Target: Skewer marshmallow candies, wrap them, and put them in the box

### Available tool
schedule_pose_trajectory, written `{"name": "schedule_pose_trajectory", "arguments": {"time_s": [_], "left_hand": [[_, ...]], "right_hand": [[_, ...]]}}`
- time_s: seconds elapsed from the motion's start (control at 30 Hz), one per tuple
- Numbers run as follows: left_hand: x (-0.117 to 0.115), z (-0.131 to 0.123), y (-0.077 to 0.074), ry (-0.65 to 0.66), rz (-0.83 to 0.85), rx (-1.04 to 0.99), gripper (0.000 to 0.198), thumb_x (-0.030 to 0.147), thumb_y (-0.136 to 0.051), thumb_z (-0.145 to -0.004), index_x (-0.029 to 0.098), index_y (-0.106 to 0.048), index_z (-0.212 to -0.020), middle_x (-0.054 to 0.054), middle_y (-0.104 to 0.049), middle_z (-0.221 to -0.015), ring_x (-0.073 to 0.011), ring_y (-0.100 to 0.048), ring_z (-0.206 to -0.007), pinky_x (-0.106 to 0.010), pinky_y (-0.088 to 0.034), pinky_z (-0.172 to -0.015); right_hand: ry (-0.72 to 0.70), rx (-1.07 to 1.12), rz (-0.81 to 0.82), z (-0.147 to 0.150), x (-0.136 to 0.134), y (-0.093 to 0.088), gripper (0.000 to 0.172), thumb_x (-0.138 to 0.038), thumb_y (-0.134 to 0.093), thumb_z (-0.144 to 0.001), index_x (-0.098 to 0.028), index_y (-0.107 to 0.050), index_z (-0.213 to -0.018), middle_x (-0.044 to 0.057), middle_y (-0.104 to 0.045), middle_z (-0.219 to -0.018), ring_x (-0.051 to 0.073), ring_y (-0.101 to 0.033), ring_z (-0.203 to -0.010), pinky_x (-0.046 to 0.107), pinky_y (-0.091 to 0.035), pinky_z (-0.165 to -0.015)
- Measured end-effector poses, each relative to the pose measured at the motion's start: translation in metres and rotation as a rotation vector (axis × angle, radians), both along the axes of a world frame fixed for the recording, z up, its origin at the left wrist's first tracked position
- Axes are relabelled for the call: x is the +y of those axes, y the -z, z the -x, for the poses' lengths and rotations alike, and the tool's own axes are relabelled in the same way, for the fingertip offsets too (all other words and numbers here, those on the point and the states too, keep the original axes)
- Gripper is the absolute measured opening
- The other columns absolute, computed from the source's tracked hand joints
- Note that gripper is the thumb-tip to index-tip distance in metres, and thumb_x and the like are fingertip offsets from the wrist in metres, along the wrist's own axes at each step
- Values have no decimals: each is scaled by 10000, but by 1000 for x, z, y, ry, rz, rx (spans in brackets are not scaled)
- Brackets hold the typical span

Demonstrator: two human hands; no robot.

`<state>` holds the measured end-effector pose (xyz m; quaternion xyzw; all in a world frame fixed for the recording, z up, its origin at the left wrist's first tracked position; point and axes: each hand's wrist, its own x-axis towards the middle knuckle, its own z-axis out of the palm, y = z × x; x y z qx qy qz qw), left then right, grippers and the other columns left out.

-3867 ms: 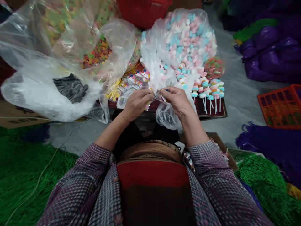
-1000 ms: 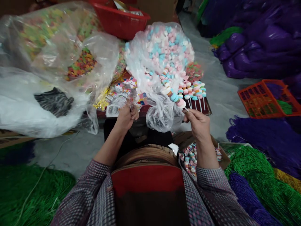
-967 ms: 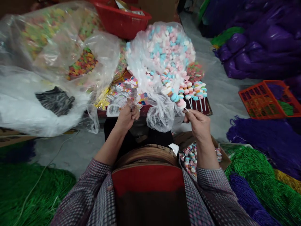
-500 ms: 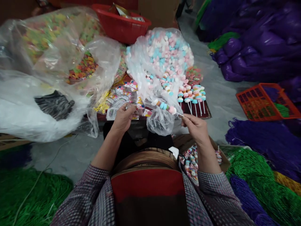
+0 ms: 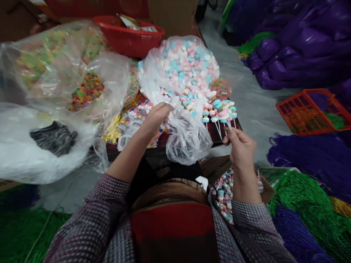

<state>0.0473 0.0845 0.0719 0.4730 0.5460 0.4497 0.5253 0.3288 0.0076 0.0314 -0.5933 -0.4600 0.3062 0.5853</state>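
My right hand (image 5: 241, 144) pinches the white stick of a marshmallow skewer (image 5: 218, 105), its pale blue and pink sweets tilted up over a row of similar skewers (image 5: 206, 116) on the table. At the near side of the clear bag of marshmallows (image 5: 189, 58), my left hand (image 5: 160, 115) has its fingers bent together; whatever may be in them is hidden. Printed clear wrappers (image 5: 131, 126) lie beneath and left of that hand, beside gold twist ties (image 5: 113, 131). Crumpled plastic (image 5: 188, 140) hangs over the table's front edge between my hands.
Bags of coloured gummies (image 5: 87, 87) fill the left side, with a red basin (image 5: 128, 40) behind. A carton of wrapped sweets (image 5: 225, 193) stands below my right arm. On the floor to the right are an orange crate (image 5: 296, 113) and purple sacks (image 5: 298, 51).
My right hand has moved right with the skewer, which now points up over the row. My left hand has shifted right and up to the marshmallow bag. The view has turned slightly.
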Motion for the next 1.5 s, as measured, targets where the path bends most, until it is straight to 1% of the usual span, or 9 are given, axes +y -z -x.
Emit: {"name": "schedule_pose_trajectory", "arguments": {"time_s": [0.1,0.23,0.3,0.43,0.8,1.03,1.17,1.33,1.5], "left_hand": [[26,-18,-2,15,-56,390,172,289,-565,-843,173,-680,-789,-5,-643,-710,-151,-594,-697,-266,-449,-672],[56,-44,1,146,-209,908,304,281,-515,-936,172,-774,-1052,-86,-778,-1131,-243,-676,-1106,-323,-467,-965],[68,-57,3,243,-221,1057,345,266,-495,-953,169,-774,-1131,-116,-753,-1241,-271,-666,-1178,-346,-465,-993],[81,-77,6,396,-128,1268,378,302,-525,-945,131,-769,-1178,-172,-740,-1239,-333,-664,-1196,-385,-493,-942],[80,-65,20,481,-241,1310,438,273,-428,-954,198,-760,-1229,-159,-733,-1232,-310,-671,-1173,-379,-477,-934],[99,-83,10,336,-170,1375,455,278,-380,-993,146,-738,-1242,-177,-720,-1269,-320,-662,-1173,-386,-490,-944],[113,-94,11,355,-176,1440,415,253,-415,-997,151,-729,-1248,-176,-694,-1307,-308,-660,-1179,-377,-494,-968],[131,-100,14,386,-147,1466,400,246,-516,-954,93,-724,-1260,-238,-711,-1265,-362,-669,-1173,-438,-501,-985],[137,-101,15,386,-126,1483,389,276,-539,-932,153,-743,-1238,-196,-744,-1227,-345,-672,-1158,-424,-520,-947]], "right_hand": [[51,51,-2,-6,2,-2,311,-514,-790,-764,-222,-809,-871,-53,-575,-507,86,-484,-474,260,-423,-517],[59,113,17,-10,1,2,323,-519,-818,-738,-220,-803,-858,-54,-572,-504,82,-478,-471,256,-415,-523],[60,137,24,-12,1,6,325,-519,-826,-727,-219,-802,-850,-56,-573,-501,82,-475,-468,254,-410,-521],[65,169,38,-16,0,12,307,-491,-823,-736,-215,-810,-869,-60,-570,-498,79,-473,-468,245,-407,-517],[73,200,53,-24,2,26,288,-470,-821,-737,-219,-821,-876,-61,-576,-500,80,-483,-473,234,-409,-511],[74,226,60,-25,3,26,298,-475,-835,-735,-225,-833,-897,-55,-600,-510,75,-488,-477,229,-411,-517],[99,211,72,-29,-1,28,279,-466,-827,-747,-230,-833,-897,-54,-607,-520,83,-500,-491,240,-416,-533],[100,205,123,-35,-7,34,280,-460,-817,-766,-225,-829,-919,-56,-600,-528,84,-497,-500,250,-420,-557],[99,205,124,-37,-7,40,311,-479,-810,-776,-217,-826,-943,-54,-603,-540,91,-504,-511,254,-417,-565]]}}
